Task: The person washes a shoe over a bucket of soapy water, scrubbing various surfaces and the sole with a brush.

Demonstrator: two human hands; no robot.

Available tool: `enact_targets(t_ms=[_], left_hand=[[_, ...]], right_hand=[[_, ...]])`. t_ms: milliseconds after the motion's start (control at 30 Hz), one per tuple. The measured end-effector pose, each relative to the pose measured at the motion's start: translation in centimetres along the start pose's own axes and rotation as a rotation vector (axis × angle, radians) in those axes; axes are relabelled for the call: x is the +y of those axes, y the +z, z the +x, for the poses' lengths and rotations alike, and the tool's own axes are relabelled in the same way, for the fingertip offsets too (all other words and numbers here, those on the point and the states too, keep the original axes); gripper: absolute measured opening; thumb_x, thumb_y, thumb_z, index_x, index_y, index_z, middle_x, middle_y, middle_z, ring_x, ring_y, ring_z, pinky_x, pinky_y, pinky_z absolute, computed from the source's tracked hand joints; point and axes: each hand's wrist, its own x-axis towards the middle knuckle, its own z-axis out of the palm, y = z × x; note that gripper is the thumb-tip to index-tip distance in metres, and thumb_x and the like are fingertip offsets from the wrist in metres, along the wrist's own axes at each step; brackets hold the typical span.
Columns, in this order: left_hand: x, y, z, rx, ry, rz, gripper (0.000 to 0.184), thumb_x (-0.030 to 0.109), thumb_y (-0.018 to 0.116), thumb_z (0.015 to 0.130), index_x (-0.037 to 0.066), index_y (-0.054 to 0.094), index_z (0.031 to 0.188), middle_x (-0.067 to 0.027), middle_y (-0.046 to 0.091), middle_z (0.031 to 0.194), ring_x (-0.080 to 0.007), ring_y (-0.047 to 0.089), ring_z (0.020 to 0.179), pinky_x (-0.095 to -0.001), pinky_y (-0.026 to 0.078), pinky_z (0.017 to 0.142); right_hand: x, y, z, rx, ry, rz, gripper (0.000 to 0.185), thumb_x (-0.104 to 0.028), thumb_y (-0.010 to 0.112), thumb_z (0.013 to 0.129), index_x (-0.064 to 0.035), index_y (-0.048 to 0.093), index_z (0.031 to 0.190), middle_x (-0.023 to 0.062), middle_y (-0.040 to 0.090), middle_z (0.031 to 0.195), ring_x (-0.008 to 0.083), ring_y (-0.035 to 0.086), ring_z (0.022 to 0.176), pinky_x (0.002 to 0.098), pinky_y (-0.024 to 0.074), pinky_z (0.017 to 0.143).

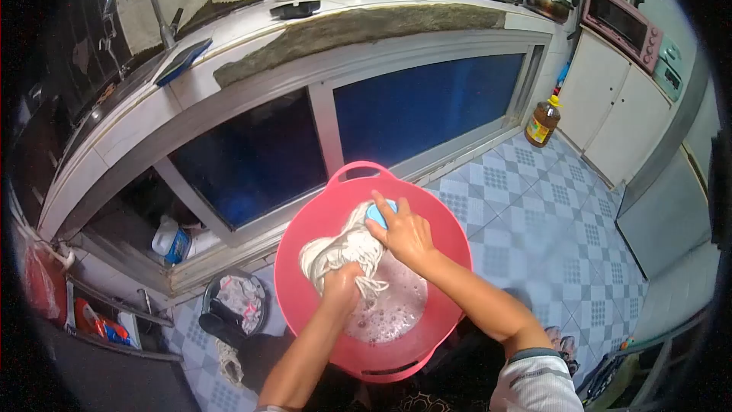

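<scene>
A pink plastic tub (305,198) with cut-out handles holds foamy water (393,309). Bunched in it is a wet mop head of white cotton strings (335,250), some of them dangling toward the suds. My left hand (341,288) is closed around the lower part of the strings. On the upper right side of the bundle, my right hand (406,235) grips a light blue rounded block (377,214), perhaps a soap bar, against the strings. The fingers hide much of the block.
Ahead stands a tiled counter with a tap (145,1) and sliding blue cabinet doors (427,99). A basin of cloths (242,301) sits on the floor at left. An oil bottle (543,122) stands by the white cupboard (621,107), below a pink oven (621,27).
</scene>
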Motion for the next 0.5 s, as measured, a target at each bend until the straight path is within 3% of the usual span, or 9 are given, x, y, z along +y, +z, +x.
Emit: enact_targets(t_ms=[100,167,233,300,367,400,433,500], left_hand=[[0.7,0.4,-0.1,-0.072,0.014,-0.061,0.039,-0.014,0.042,0.063,-0.013,0.049,0.101,-0.0181,0.056,0.09,-0.0292,0.061,0.077,-0.0379,0.054,0.068],[1.1,0.5,-0.7,0.005,-0.052,-0.052,0.035,-0.012,0.046,0.064,-0.008,0.052,0.098,-0.0155,0.056,0.093,-0.0246,0.06,0.077,-0.0342,0.051,0.063],[0.8,-0.3,-0.3,-0.116,-0.051,0.024,0.03,-0.011,0.048,0.064,-0.008,0.053,0.093,-0.0151,0.057,0.089,-0.0241,0.06,0.074,-0.0339,0.051,0.061],[1.2,1.3,-0.7,-0.073,-0.031,0.056,0.028,-0.01,0.047,0.063,-0.008,0.055,0.089,-0.0139,0.058,0.083,-0.0247,0.06,0.07,-0.0334,0.051,0.06],[1.1,1.5,-0.8,0.003,-0.063,-0.036,0.035,-0.009,0.046,0.06,-0.009,0.054,0.094,-0.0155,0.058,0.086,-0.0268,0.061,0.074,-0.0344,0.051,0.064],[1.1,-0.2,0.6,-0.099,-0.119,0.042,0.049,-0.005,0.044,0.06,-0.012,0.048,0.108,-0.02,0.057,0.1,-0.031,0.06,0.088,-0.0391,0.051,0.075],[0.6,-1.4,1.6,-0.102,-0.119,0.047,0.049,-0.005,0.044,0.06,-0.012,0.048,0.108,-0.02,0.057,0.1,-0.031,0.06,0.088,-0.0391,0.051,0.075],[1.5,-0.8,1.4,-0.242,-0.261,-0.294,0.063,-0.002,0.044,0.059,-0.012,0.039,0.121,-0.0242,0.053,0.114,-0.0371,0.057,0.1,-0.0469,0.049,0.085]], right_hand=[[-1.2,0.2,-1.0,0.043,0.008,0.044,0.058,-0.047,0.052,0.083,-0.0231,0.039,0.133,0.0216,0.052,0.09,0.0387,0.059,0.064,0.0465,0.0481,0.054],[-3.3,-0.1,-2.4,0.012,-0.188,0.058,0.058,-0.046,0.053,0.082,-0.0235,0.038,0.133,0.021,0.052,0.088,0.0376,0.059,0.063,0.0457,0.0483,0.053],[-1.5,0.3,-1.3,-0.003,-0.141,0.04,0.058,-0.046,0.054,0.081,-0.0252,0.039,0.133,0.0202,0.051,0.087,0.036,0.06,0.065,0.0452,0.0486,0.053],[-0.1,0.0,0.3,0.005,-0.014,-0.105,0.057,-0.046,0.055,0.081,-0.027,0.041,0.132,0.0187,0.05,0.089,0.0344,0.06,0.067,0.0439,0.0491,0.053],[0.9,-0.3,0.9,-0.029,0.114,-0.126,0.055,-0.047,0.055,0.081,-0.0263,0.043,0.131,0.0178,0.051,0.091,0.0352,0.06,0.071,0.0437,0.0497,0.056],[1.6,-0.2,1.0,0.054,0.065,-0.043,0.056,-0.047,0.054,0.081,-0.0244,0.043,0.131,0.018,0.051,0.09,0.0352,0.06,0.07,0.0454,0.0492,0.057],[2.0,-0.2,1.2,0.136,0.012,0.039,0.056,-0.047,0.053,0.082,-0.0224,0.043,0.131,0.0182,0.051,0.089,0.0352,0.06,0.07,0.0471,0.0487,0.058],[1.9,-0.5,0.9,0.159,0.043,0.093,0.055,-0.046,0.053,0.082,-0.0202,0.044,0.13,0.0165,0.05,0.088,0.0345,0.059,0.073,0.045,0.0479,0.061]])
